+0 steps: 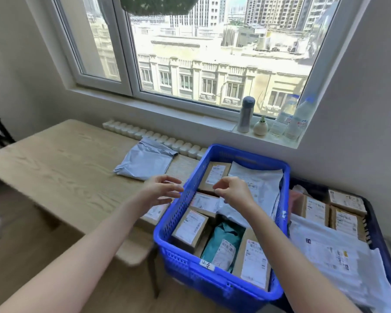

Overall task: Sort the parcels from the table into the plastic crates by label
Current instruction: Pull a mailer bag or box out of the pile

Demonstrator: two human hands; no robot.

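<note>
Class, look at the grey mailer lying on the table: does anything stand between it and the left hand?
Nothing visible does. The left hand is just short of the grey mailer, with only bare table between; the blue crate stands aside.

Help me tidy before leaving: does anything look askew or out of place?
Nothing spilled or damaged. The teal plastic mailer bag sits wedged, crumpled, between cardboard boxes in the blue plastic crate.

1 blue crate (pixel 221 288), 1 dark crate (pixel 375 224). In blue crate: 4 cardboard boxes (pixel 190 230), 1 white mailer (pixel 263 188), 1 teal bag (pixel 224 236). On table (pixel 54 166): 1 grey mailer (pixel 145 160).
</note>
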